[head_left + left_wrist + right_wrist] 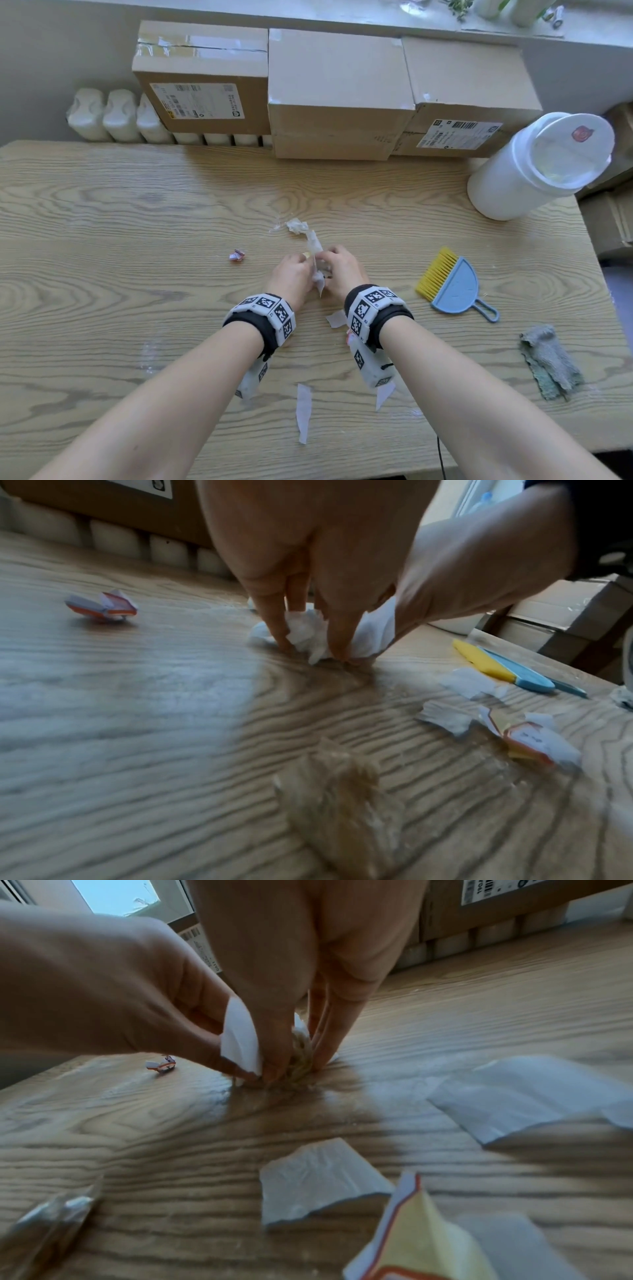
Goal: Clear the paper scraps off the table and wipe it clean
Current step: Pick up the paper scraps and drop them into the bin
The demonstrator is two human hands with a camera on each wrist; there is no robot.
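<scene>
At the middle of the wooden table (137,212) both hands meet over a clump of white paper scraps (318,270). My left hand (297,270) pinches a white scrap (240,1039) and its fingertips (337,653) press crumpled white paper (304,631) onto the wood. My right hand (339,265) has its fingers (329,1042) curled round the same clump, which includes a yellowish wad (301,1056). A twisted white strip (313,241) runs from the hands to a crumpled piece (297,226). A red-and-white scrap (237,255) lies to the left.
Loose white strips (303,411) (337,319) (385,394) lie under my forearms, with a yellow-and-red wrapper (411,1237). A blue dustpan with yellow brush (452,287) and a grey cloth (551,363) sit right. A white tub (513,178) and cardboard boxes (339,96) stand behind.
</scene>
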